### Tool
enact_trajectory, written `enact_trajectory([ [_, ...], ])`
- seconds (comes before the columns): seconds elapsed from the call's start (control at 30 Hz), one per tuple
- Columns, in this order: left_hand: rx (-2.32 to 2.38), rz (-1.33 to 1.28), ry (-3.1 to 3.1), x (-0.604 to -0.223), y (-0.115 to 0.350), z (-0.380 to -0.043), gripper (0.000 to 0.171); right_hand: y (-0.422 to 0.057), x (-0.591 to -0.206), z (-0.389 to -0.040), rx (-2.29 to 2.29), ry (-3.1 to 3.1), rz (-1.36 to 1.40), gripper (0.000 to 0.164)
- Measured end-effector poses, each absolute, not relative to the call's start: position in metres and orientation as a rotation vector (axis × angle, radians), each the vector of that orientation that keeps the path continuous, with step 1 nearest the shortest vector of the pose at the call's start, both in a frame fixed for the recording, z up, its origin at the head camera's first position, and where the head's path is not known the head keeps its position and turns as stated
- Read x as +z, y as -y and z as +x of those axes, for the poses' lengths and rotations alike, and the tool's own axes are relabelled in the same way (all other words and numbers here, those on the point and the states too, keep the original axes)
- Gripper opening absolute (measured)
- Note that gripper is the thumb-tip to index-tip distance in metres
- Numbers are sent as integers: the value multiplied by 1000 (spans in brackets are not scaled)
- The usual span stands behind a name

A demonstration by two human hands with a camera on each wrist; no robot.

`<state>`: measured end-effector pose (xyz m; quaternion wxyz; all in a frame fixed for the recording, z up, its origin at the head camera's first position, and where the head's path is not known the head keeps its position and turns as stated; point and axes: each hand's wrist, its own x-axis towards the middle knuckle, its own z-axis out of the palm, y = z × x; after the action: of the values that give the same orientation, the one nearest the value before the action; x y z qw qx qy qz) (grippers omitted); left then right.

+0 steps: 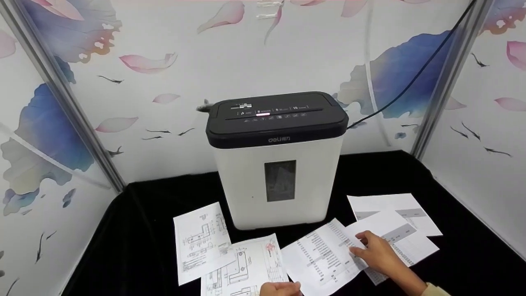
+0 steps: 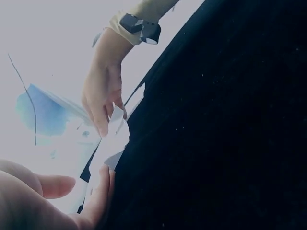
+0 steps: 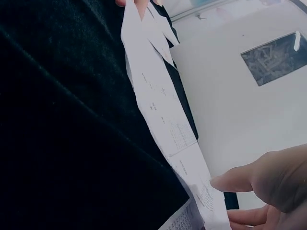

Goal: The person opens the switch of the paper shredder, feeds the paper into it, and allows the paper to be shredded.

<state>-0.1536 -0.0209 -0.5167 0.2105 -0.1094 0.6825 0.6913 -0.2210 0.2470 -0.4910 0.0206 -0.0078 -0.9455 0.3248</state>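
A printed sheet of paper [image 1: 324, 257] with rows of small text tilts up in front of a paper shredder [image 1: 279, 185]. My right hand [image 1: 380, 253] pinches its right edge, thumb on top and fingers beneath, as the right wrist view shows. At the bottom of the head view, my left hand [image 1: 280, 289] holds the near left corner, its fingers under the paper [image 2: 112, 148] in the left wrist view. Left of it lie two sheets with technical drawings, one drawing sheet [image 1: 201, 242] partly over the other drawing sheet [image 1: 246, 263].
Several printed sheets [image 1: 394, 201] with grey bands overlap on the right, partly behind my right hand. The shredder has a black top with a narrow slot [image 1: 275, 114], a lit indicator, and a window [image 1: 280, 181] showing scraps. Its black cord [image 1: 411, 78] runs up right. Black cloth [image 1: 144, 230] covers the table; patterned panels enclose it.
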Motion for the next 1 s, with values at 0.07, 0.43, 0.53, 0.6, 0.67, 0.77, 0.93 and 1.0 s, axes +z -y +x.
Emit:
enact_trajectory([
  [0.07,1890,-390,-1936,-516,16,-156,26,-248,-492,-221,1027,2918,-39,37],
  [0.43,1978,-378,-1956,-512,8,-160,23,-253,-491,-220,1059,2869,-61,28],
  [0.53,1958,-387,-2009,-512,6,-159,23,-255,-489,-217,1056,2872,-63,29],
  [0.6,1943,-407,-2027,-513,6,-158,24,-256,-489,-215,1074,2874,-61,29],
  [0.67,1936,-418,-2021,-513,6,-158,24,-257,-488,-214,1097,2874,-58,30],
  [0.77,1951,-429,-1978,-511,6,-158,25,-259,-487,-212,1118,2880,-54,30],
  [0.93,2009,-379,-1908,-505,8,-158,26,-264,-486,-210,1074,2891,-54,27],
  [1.0,2027,-357,-1904,-504,9,-158,28,-264,-485,-210,1062,2893,-58,26],
])
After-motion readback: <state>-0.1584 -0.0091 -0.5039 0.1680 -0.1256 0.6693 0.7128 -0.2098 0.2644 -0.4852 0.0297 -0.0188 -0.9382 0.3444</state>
